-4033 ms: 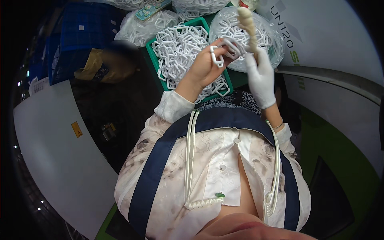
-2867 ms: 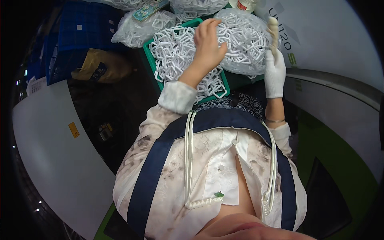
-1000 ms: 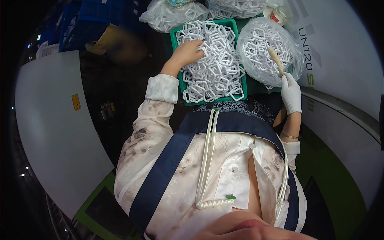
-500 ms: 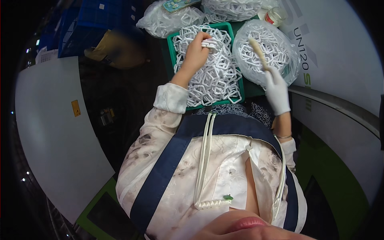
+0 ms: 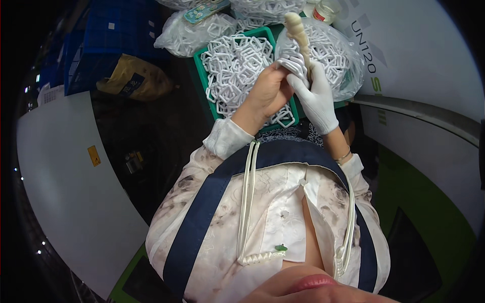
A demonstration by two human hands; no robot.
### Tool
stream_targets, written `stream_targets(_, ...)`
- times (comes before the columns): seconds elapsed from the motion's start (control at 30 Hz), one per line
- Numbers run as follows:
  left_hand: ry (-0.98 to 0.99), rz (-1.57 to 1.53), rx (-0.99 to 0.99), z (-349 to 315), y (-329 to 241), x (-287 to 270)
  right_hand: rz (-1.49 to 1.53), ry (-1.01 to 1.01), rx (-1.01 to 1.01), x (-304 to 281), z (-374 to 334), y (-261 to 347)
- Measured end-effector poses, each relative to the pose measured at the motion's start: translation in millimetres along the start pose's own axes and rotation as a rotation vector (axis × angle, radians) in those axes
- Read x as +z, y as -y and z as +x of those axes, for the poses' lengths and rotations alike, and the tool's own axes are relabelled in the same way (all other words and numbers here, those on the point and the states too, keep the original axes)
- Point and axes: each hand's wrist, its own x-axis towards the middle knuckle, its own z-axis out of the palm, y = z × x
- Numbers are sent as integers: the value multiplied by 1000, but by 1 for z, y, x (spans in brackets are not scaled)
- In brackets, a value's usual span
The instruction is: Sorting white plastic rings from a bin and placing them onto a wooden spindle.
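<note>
My bare left hand (image 5: 270, 90) is closed around a stack of white plastic frame-shaped links (image 5: 292, 64). In my gloved right hand (image 5: 319, 101) is a cream-coloured, lumpy stick-like tool (image 5: 299, 34), its thick end pointing up and away. The lower part of the tool is hidden by my fingers and the stack. Both hands meet over the right side of a green crate (image 5: 203, 81), which is full of loose white links (image 5: 232, 60). Just right of the hands, a clear plastic bag (image 5: 353, 70) lies open with more links in it.
Further clear bags of white links (image 5: 184, 38) stand behind the crate, one with a patterned teal packet (image 5: 206, 11) on top. A glass jar (image 5: 326, 10) is at the back right. Blue crates (image 5: 121, 30) and a yellow-brown sack (image 5: 134, 81) lie left; a pale machine panel (image 5: 419, 60) rises right.
My left hand has come up from the crate and moved right with a stack of links. My right hand has moved left with the tool, so the two now meet.
</note>
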Motion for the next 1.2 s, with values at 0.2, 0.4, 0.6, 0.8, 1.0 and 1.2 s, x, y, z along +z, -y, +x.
stream_targets(0.2,2,1169,558,-4,-6,15,-168,143,76,-18,-1,22)
stream_targets(0.4,86,654,45,1,-12,10,168,68,115,-21,-4,11)
stream_targets(0.6,91,144,-123,3,-5,7,33,-58,106,-16,-9,24)
stream_targets(0.8,26,20,-154,2,-1,17,214,-63,172,-19,-5,17)
stream_targets(1.0,82,160,-139,-2,-2,28,36,52,177,-17,-7,14)
stream_targets(1.2,144,-10,-164,1,-2,13,354,-92,258,-25,1,14)
